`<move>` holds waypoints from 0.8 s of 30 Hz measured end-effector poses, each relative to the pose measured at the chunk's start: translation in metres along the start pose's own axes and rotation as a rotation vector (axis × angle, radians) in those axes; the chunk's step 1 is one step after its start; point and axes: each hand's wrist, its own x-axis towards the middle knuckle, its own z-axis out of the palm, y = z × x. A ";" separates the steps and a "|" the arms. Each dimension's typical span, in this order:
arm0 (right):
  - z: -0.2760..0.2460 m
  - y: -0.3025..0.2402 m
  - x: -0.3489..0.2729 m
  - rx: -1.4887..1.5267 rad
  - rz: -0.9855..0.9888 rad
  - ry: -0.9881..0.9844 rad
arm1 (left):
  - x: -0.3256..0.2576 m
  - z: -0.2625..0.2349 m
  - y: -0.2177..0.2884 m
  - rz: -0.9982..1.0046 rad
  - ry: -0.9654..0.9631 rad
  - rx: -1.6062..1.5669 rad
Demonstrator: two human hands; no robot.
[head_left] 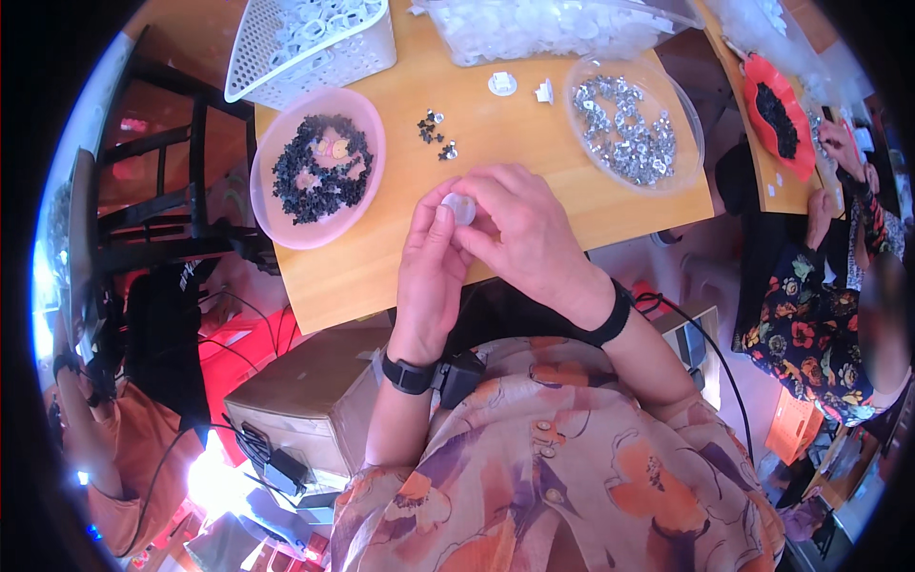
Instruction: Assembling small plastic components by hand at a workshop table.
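A round, translucent white plastic cap (460, 209) is pinched between both hands above the table's near edge. My left hand (431, 276) grips it from the left, thumb against its face. From the right, my right hand (524, 229) has its fingers curled around the cap's far and near sides. The fingers hide most of the piece's edge and whatever lies under it. Just beyond the hands, small black parts (432, 126) lie loose with a few shiny metal bits. Two white plastic fittings, one a round-flanged piece (502, 84) and one a tipped piece (543, 92), rest farther back.
Left on the table (334, 291) stands a pink bowl (265, 205) of black parts; right, a clear bowl (695, 138) of metal pieces. Behind are a white basket (372, 57) and a bag of white parts (553, 33). A cardboard box (295, 400) sits below; co-workers sit either side.
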 end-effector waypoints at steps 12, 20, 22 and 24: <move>-0.006 0.046 0.052 -0.126 0.237 -0.086 | 0.009 -0.035 0.001 -0.090 -0.080 -0.162; 0.018 0.054 0.071 -0.263 0.255 -0.196 | 0.011 -0.040 -0.004 -0.105 -0.070 -0.251; 0.017 0.052 0.072 -0.245 0.289 -0.217 | 0.011 -0.039 -0.004 -0.098 -0.071 -0.250; 0.016 0.053 0.071 -0.225 0.323 -0.238 | 0.011 -0.035 -0.002 -0.093 -0.043 -0.245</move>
